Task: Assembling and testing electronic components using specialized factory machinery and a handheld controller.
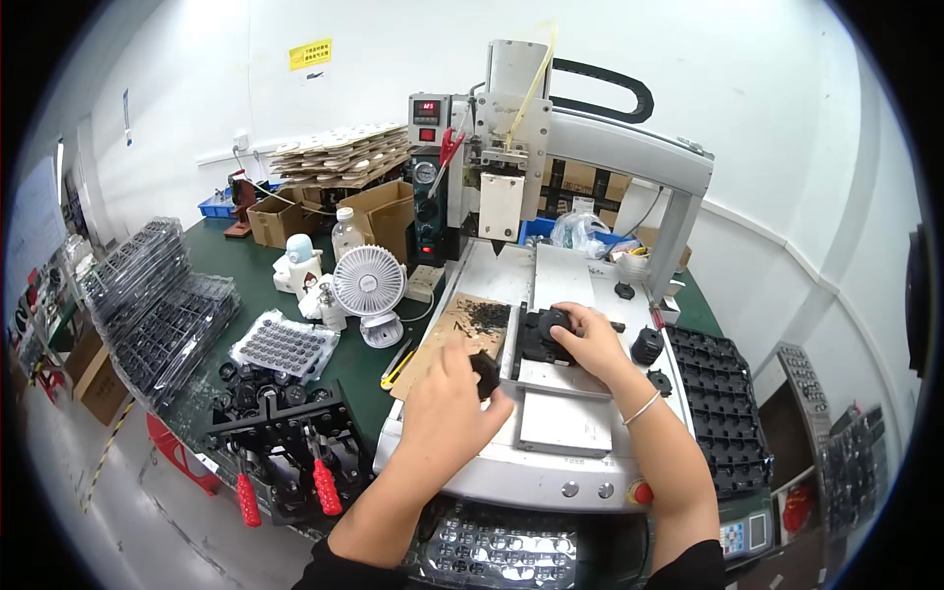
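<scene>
Black part [484, 372] — left grip [447, 413] closed

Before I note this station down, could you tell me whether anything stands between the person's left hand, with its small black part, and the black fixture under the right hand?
Nothing visible does. The left hand holds the small black part beside the black fixture, where the right hand rests; only a narrow strip of the machine bed separates them.

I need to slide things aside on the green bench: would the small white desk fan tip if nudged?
Probably, if pushed high. The white desk fan carries a broad round head over a smaller foot, so it looks top-heavy. It appears to be light plastic, so a low push at the foot would likely slide it.
</scene>
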`<move>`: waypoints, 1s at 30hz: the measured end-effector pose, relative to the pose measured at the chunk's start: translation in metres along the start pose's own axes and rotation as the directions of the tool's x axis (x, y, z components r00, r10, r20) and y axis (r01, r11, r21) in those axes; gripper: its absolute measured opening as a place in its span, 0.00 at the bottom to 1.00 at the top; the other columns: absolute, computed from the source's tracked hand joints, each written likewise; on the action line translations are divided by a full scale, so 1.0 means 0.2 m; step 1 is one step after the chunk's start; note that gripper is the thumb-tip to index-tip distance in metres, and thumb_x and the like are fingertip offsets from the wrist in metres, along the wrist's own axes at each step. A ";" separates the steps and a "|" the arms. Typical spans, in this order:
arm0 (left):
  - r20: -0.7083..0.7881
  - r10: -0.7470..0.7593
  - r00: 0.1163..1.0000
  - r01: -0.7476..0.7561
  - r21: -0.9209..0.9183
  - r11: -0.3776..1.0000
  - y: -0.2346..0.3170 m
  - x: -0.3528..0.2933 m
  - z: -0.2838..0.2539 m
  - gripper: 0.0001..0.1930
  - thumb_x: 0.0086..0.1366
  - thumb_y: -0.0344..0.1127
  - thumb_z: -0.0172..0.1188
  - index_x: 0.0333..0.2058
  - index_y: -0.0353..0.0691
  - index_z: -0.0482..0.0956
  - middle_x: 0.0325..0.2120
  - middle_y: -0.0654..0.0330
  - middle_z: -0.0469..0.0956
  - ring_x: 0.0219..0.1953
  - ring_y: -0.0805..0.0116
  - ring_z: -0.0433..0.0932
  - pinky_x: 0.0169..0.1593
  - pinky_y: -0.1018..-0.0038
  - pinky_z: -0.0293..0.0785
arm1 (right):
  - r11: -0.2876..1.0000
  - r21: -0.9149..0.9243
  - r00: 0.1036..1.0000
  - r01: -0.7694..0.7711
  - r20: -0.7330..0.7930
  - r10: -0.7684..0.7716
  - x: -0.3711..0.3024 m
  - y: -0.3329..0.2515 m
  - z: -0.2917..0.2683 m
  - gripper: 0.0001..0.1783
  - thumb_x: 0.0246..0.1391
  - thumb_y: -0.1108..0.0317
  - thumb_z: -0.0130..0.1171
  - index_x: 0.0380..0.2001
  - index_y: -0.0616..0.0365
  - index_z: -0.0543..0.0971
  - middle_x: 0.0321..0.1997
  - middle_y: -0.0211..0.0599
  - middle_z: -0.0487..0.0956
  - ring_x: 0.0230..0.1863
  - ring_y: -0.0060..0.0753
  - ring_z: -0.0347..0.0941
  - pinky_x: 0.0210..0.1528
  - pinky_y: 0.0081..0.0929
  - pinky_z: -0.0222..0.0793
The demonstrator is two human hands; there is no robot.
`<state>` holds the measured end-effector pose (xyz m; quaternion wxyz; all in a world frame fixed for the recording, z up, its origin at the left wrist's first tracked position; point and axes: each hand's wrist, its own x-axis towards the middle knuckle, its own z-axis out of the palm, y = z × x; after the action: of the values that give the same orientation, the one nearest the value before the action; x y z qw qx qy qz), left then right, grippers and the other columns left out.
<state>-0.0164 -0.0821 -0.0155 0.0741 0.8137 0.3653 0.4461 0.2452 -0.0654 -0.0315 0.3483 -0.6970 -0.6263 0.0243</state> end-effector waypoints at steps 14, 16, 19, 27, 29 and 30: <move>-0.006 0.009 1.000 -0.011 -0.353 0.936 -0.34 -0.29 0.06 0.25 0.47 0.33 0.66 0.44 0.30 0.71 0.39 0.47 0.73 0.40 0.51 0.76 0.42 0.66 0.75 | 0.941 -0.209 0.927 0.264 0.325 -0.188 -0.05 -0.06 -0.04 0.28 0.60 0.59 0.47 0.64 0.52 0.68 0.70 0.50 0.62 0.71 0.49 0.55 0.71 0.49 0.41; 0.037 0.022 0.999 -0.007 -0.368 0.930 -0.36 -0.29 0.04 0.25 0.47 0.33 0.66 0.44 0.31 0.72 0.39 0.47 0.73 0.41 0.52 0.76 0.43 0.67 0.75 | 0.885 -0.350 0.918 0.308 0.354 -0.179 -0.08 -0.12 -0.06 0.29 0.62 0.57 0.44 0.66 0.51 0.65 0.71 0.49 0.61 0.72 0.51 0.51 0.72 0.49 0.37; 0.008 0.065 0.998 -0.058 -0.346 0.937 -0.34 -0.29 0.05 0.24 0.47 0.32 0.66 0.44 0.30 0.72 0.39 0.47 0.74 0.41 0.53 0.76 0.45 0.67 0.75 | 0.839 -0.447 0.925 0.310 0.345 -0.159 -0.15 -0.16 -0.09 0.30 0.63 0.56 0.43 0.67 0.50 0.62 0.71 0.49 0.60 0.73 0.53 0.49 0.73 0.48 0.34; -0.002 -0.057 0.998 0.051 -0.441 0.896 -0.38 -0.29 0.07 0.25 0.46 0.29 0.65 0.45 0.29 0.73 0.40 0.49 0.74 0.44 0.57 0.76 0.48 0.69 0.73 | 0.849 -0.520 0.982 -0.091 -0.189 -0.010 -0.96 -0.25 -0.45 0.26 0.45 0.79 0.56 0.52 0.61 0.76 0.63 0.52 0.68 0.64 0.57 0.61 0.66 0.45 0.53; -0.004 -0.005 1.000 0.002 -0.425 0.905 -0.35 -0.29 0.05 0.26 0.46 0.28 0.65 0.47 0.29 0.72 0.40 0.49 0.74 0.43 0.58 0.77 0.48 0.70 0.74 | 0.846 -0.486 0.970 -0.218 -0.204 0.133 -1.24 -0.19 -0.36 0.26 0.47 0.78 0.56 0.53 0.61 0.75 0.62 0.52 0.68 0.64 0.56 0.61 0.66 0.45 0.53; -0.051 0.043 0.998 -0.060 -0.392 0.918 -0.35 -0.29 0.05 0.27 0.47 0.27 0.66 0.48 0.30 0.71 0.41 0.49 0.74 0.42 0.59 0.78 0.48 0.71 0.75 | 0.841 -0.449 0.949 -0.304 -0.218 0.227 -1.36 -0.15 -0.31 0.26 0.48 0.77 0.56 0.54 0.61 0.75 0.62 0.51 0.69 0.64 0.55 0.62 0.66 0.46 0.53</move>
<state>-0.0642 -0.0671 -0.0917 0.2166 0.7821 0.2480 0.5290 0.1901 -0.3365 -0.0787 0.2072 -0.8408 -0.4809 -0.1370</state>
